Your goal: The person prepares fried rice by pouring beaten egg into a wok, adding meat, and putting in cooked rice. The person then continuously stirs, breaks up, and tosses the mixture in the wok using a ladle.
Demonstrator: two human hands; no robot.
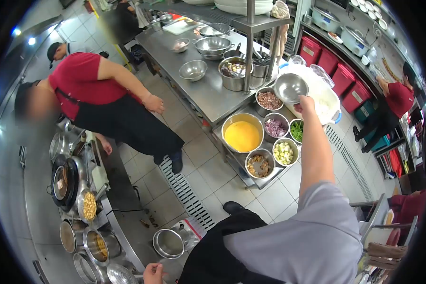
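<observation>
My right hand [306, 105] is stretched out, closed on the rim of a shiny metal bowl [290, 86]. That bowl is over a large white tub [327, 90] with blue handles. Nearest below it stand metal pots of chopped brown pieces [269, 100], sliced red onion [275, 128], cut green vegetable [297, 130] and pale green chunks [283, 153]. At the bottom edge, my left hand [154, 273] has its fingers curled. The handle of a perforated skimmer [120, 273] reaches up to it; whether the fingers grip it is hidden.
A pot of yellow liquid [243, 133] and one with brown pieces [260, 164] stand at the table corner. A co-worker in a red shirt [83, 78] stands by the stove at left; another person [401, 104] works at right. A floor drain [187, 191] runs between.
</observation>
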